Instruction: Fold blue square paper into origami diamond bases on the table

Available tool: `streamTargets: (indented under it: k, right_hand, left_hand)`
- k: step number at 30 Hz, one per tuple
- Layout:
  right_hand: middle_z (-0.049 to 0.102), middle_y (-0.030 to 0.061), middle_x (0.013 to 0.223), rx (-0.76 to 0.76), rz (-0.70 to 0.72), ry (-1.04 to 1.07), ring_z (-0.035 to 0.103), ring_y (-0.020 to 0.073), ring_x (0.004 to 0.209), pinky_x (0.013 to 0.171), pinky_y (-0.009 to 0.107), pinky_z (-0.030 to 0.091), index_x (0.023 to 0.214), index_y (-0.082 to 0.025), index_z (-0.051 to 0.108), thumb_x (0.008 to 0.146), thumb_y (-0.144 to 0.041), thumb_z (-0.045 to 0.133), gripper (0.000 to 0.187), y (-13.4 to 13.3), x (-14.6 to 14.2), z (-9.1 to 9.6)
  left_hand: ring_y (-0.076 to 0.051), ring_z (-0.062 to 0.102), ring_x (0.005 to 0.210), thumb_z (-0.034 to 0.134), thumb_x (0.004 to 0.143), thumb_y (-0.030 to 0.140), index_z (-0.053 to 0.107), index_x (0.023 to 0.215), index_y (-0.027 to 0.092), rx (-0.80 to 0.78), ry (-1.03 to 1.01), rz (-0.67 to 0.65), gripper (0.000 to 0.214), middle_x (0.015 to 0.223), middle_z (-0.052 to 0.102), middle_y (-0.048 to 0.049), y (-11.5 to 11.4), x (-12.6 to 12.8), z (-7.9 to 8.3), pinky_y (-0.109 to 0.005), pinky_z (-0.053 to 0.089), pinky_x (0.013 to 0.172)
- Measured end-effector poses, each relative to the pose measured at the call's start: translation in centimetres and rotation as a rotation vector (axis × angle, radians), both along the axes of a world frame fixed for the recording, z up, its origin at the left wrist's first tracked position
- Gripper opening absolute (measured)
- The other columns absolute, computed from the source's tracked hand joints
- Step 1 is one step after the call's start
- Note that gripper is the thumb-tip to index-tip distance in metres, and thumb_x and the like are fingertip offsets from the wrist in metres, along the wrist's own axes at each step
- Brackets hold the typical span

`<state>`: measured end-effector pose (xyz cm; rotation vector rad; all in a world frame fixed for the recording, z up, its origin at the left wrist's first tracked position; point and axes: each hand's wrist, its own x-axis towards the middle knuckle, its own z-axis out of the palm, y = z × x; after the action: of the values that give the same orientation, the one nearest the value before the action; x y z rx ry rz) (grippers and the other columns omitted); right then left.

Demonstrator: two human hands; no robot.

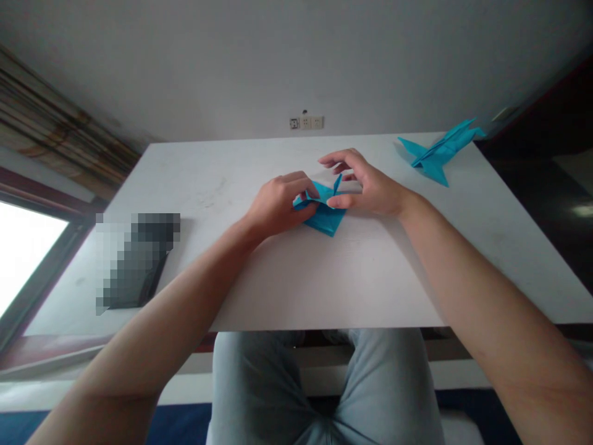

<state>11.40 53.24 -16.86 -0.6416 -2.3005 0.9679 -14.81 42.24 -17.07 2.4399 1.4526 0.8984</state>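
Observation:
A piece of folded blue paper [328,221] lies on the white table [333,284] between my hands, with a narrow point sticking up on its right side. My left hand [282,198] grips the paper's left part, its fingers bent over the top and the thumb along the near side. Beside the upright point is my right hand [361,185], fingers curved and apart from the thumb. That thumb lies at the paper's right edge; whether it presses on it is hard to see.
A finished-looking blue origami bird [440,151] lies at the table's far right corner. On the left is a dark, pixelated flat object [139,262]. Wall sockets [306,123] sit just above the table's back edge. A curtain [60,111] and window are at the left.

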Motion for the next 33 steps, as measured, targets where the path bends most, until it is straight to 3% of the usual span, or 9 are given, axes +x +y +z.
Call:
streamTargets:
  k: [3, 7, 10, 13, 21, 25, 28, 33]
  right_hand:
    - [0.068, 0.0096, 0.147, 0.115, -0.091, 0.045, 0.067, 0.0355, 0.129, 0.118, 0.057, 0.059, 0.144, -0.034, 0.074, 0.087, -0.08, 0.095, 0.076, 0.5, 0.2, 0.2]
    - [0.072, 0.0065, 0.11, 0.142, -0.157, 0.096, 0.068, 0.0291, 0.107, 0.097, 0.046, 0.061, 0.108, -0.028, 0.077, 0.1, -0.083, 0.083, 0.056, 0.4, 0.1, 1.0]
    - [0.067, 0.0024, 0.081, 0.086, -0.104, 0.091, 0.061, 0.023, 0.084, 0.077, 0.039, 0.051, 0.084, -0.026, 0.07, 0.103, -0.079, 0.082, 0.057, -0.3, -0.3, 1.2]
    - [0.063, -0.0002, 0.071, 0.073, -0.067, 0.063, 0.054, 0.0196, 0.074, 0.069, 0.037, 0.042, 0.075, -0.025, 0.068, 0.1, -0.073, 0.086, 0.057, -0.8, -0.6, 1.0]
    - [0.068, 0.0007, 0.075, 0.085, -0.049, 0.076, 0.054, 0.0198, 0.075, 0.071, 0.037, 0.043, 0.077, -0.026, 0.072, 0.096, -0.072, 0.09, 0.053, -0.7, -0.8, 1.4]
    - [0.074, 0.0028, 0.088, 0.055, -0.001, 0.058, 0.058, 0.0208, 0.08, 0.075, 0.038, 0.047, 0.087, -0.025, 0.077, 0.089, -0.073, 0.096, 0.051, -0.7, -0.7, 1.3]
    - [0.077, 0.0044, 0.098, 0.028, 0.057, -0.037, 0.062, 0.0232, 0.085, 0.078, 0.039, 0.049, 0.099, -0.026, 0.081, 0.079, -0.069, 0.103, 0.053, -0.6, -0.6, 0.9]
    - [0.075, 0.0058, 0.098, 0.107, 0.056, -0.205, 0.063, 0.0267, 0.09, 0.084, 0.041, 0.05, 0.098, -0.026, 0.08, 0.09, -0.049, 0.096, 0.029, 0.2, -0.1, 0.1]
  left_hand:
    - [-0.025, 0.078, 0.103, 0.075, 0.09, 0.02, 0.081, 0.109, 0.022, -0.009, 0.005, 0.034, 0.02, 0.117, 0.083, -0.0083, 0.1, -0.1, 0.0, -0.037, 0.06, 0.093]
    - [-0.026, 0.077, 0.102, 0.074, 0.084, 0.012, 0.079, 0.112, 0.021, -0.05, 0.054, 0.05, 0.029, 0.114, 0.082, -0.008, 0.3, -0.2, -0.2, -0.036, 0.059, 0.09]
    - [-0.027, 0.077, 0.104, 0.072, 0.088, 0.011, 0.081, 0.132, 0.021, -0.071, 0.14, -0.01, 0.046, 0.118, 0.082, -0.0095, 0.3, -0.1, -0.3, -0.038, 0.059, 0.094]
    - [-0.03, 0.077, 0.112, 0.071, 0.09, 0.011, 0.081, 0.15, 0.027, -0.07, 0.229, -0.054, 0.063, 0.128, 0.08, -0.0112, 0.3, -0.1, -0.4, -0.042, 0.06, 0.1]
    - [-0.03, 0.076, 0.121, 0.078, 0.102, 0.025, 0.087, 0.15, 0.038, -0.073, 0.239, -0.057, 0.05, 0.135, 0.079, -0.0105, 0.1, -0.2, -0.8, -0.046, 0.061, 0.111]
    - [-0.028, 0.079, 0.115, 0.072, 0.111, 0.034, 0.089, 0.141, 0.031, -0.074, 0.149, -0.04, 0.034, 0.129, 0.083, -0.0106, 0.2, 0.0, -0.8, -0.041, 0.061, 0.104]
    - [-0.027, 0.081, 0.107, 0.068, 0.113, 0.039, 0.086, 0.137, 0.024, -0.112, 0.048, 0.02, 0.034, 0.123, 0.087, -0.0106, 0.3, 0.1, -0.7, -0.038, 0.061, 0.097]
    - [-0.027, 0.081, 0.105, 0.074, 0.104, 0.038, 0.083, 0.136, 0.02, -0.137, 0.018, 0.101, 0.038, 0.123, 0.088, -0.0115, 0.5, -0.3, -0.6, -0.038, 0.063, 0.096]
